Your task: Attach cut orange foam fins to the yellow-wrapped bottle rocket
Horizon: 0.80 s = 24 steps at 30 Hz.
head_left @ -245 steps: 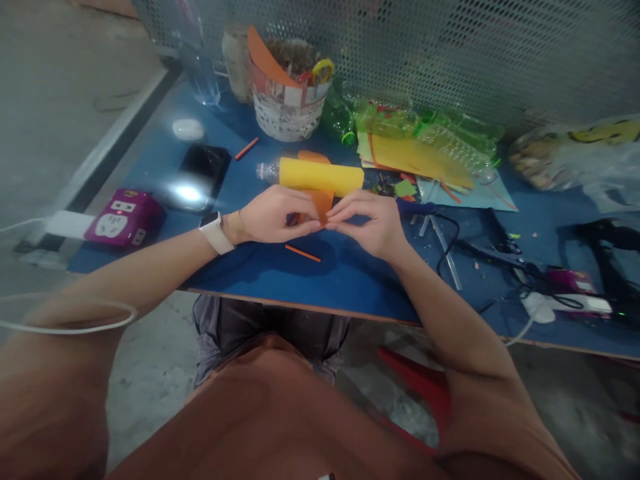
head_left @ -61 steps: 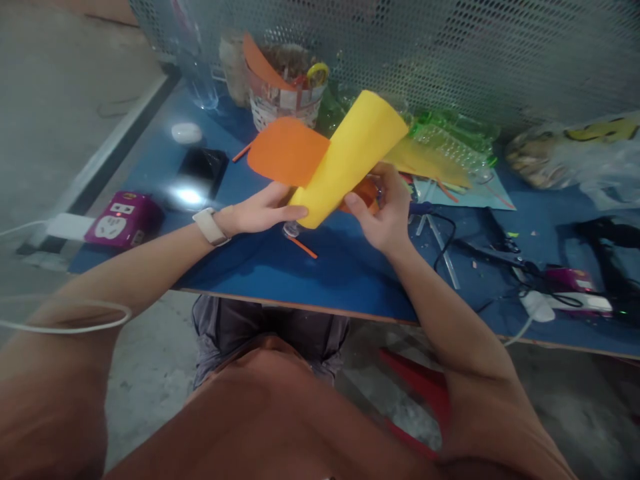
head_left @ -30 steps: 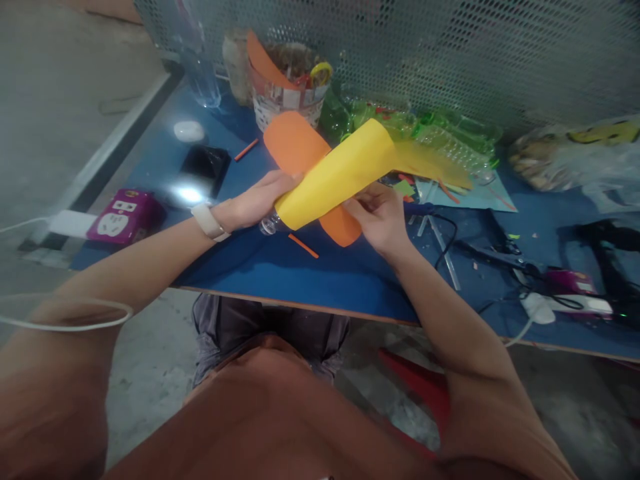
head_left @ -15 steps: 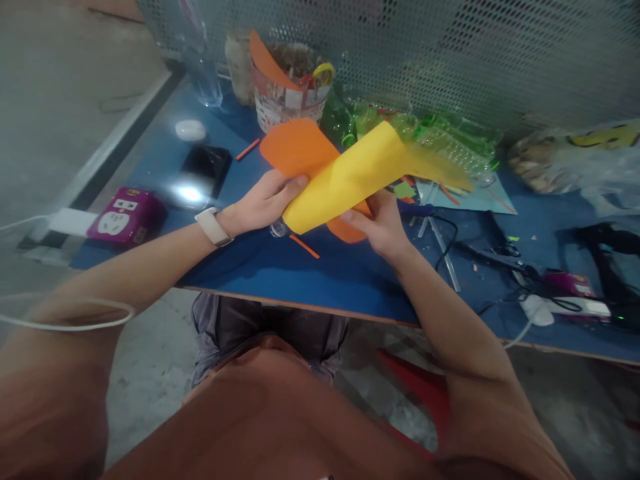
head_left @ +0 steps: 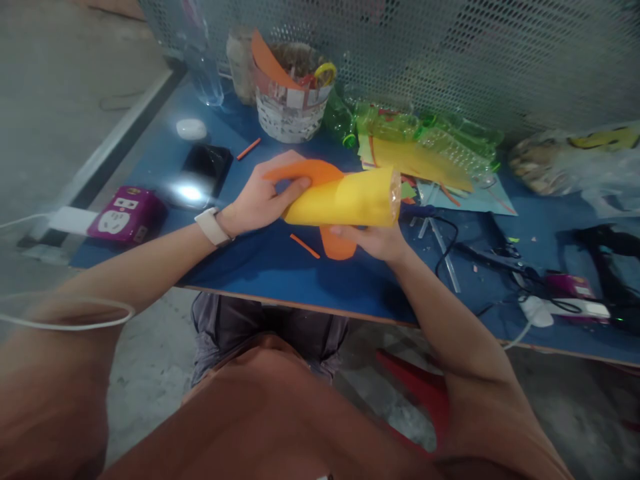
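Above the blue table I hold a yellow paper-covered cylinder (head_left: pixel 345 200) lying nearly level, its right end showing clear, shiny material. A rounded orange paper piece (head_left: pixel 320 172) passes behind the cylinder, and its other end hangs out below. My left hand (head_left: pixel 267 190) grips the cylinder's left end, thumb on the yellow surface and fingers behind the orange paper. Under the right part is my right hand (head_left: pixel 383 239), closed around the cylinder with its thumb along the lower edge; the other fingers are hidden. A thin orange strip (head_left: pixel 305 246) lies below on the table.
A white basket (head_left: pixel 291 117) with orange paper and yellow-handled scissors stands behind. Green plastic bottles (head_left: pixel 387 123) and paper sheets (head_left: pixel 415 160) lie back right. Cables and a glue gun-like black tool (head_left: pixel 610 260) lie right; a phone (head_left: pixel 205 167) and purple socket block (head_left: pixel 123 213) left.
The cylinder has turned from tilted up at the right to nearly level, its clear end now showing. The orange paper has shifted down with it, and both hands keep their hold.
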Motion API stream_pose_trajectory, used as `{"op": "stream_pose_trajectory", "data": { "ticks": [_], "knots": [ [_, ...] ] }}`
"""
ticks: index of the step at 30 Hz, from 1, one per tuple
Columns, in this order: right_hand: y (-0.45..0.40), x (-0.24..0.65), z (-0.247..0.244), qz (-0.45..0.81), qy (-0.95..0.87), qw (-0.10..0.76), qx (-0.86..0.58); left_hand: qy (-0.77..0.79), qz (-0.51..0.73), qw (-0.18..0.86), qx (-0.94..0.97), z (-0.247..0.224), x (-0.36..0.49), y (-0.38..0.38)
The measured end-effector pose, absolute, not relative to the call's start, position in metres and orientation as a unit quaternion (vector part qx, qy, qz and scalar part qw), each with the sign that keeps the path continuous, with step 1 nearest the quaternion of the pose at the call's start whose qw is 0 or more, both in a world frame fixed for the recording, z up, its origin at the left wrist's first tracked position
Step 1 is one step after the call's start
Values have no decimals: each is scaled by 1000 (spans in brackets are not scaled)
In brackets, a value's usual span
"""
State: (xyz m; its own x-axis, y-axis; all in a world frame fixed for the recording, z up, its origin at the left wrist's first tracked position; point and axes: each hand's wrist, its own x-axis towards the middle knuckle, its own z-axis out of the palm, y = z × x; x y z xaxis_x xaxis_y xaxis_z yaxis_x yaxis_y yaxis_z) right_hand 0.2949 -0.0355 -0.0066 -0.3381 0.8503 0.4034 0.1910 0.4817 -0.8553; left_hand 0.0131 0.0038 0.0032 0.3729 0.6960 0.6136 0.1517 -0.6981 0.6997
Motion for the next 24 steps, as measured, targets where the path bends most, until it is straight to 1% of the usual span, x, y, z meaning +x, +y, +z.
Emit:
{"op": "stream_pose_trajectory", "data": {
  "ticks": [6,9,14,17,20,24],
  "knots": [
    [-41,291,4,337,-755,450,-337,253,492,247,796,6,8,2],
    [-39,292,5,297,-778,461,-305,229,488,239,808,12,7,-1],
    [-39,296,6,217,-784,469,-344,161,511,166,828,20,5,0],
    [-39,296,9,189,-773,515,-320,207,559,140,791,16,5,6],
    [-36,295,9,199,-742,566,-300,280,585,147,747,10,2,15],
    [-28,300,0,247,-695,574,-356,287,543,165,772,4,-2,25]
  ]
}}
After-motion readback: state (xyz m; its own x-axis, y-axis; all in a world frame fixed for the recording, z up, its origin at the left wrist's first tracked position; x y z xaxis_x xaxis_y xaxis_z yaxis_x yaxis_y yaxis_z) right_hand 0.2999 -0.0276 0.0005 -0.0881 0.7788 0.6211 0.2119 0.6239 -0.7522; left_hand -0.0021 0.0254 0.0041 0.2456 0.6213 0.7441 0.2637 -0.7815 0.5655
